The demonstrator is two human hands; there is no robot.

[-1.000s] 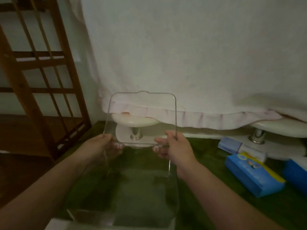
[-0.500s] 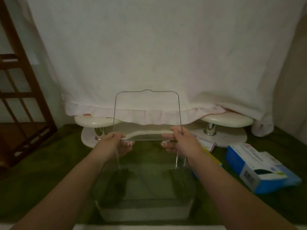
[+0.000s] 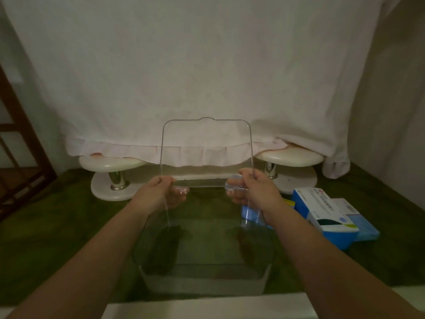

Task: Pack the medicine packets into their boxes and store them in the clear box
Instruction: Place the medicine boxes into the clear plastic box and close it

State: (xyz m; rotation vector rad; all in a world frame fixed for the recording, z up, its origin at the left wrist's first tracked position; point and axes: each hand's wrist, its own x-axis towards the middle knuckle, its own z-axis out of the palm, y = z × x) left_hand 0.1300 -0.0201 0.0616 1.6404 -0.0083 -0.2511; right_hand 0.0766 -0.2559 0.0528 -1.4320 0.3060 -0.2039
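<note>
Still, left hand (image 3: pixel 158 192) and right hand (image 3: pixel 255 192) grip clear box (image 3: pixel 207 143) edges; position barely changed.

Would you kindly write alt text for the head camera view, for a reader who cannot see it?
The left hand and right hand hold a clear lid upright by its side edges, over the open clear box on a green surface. Blue-and-white medicine boxes lie to the right; a white cloth hangs behind.

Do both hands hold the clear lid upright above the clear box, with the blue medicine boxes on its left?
No: head view shows the blue medicine boxes right of the clear box; left hand and right hand hold the lid upright.
</note>
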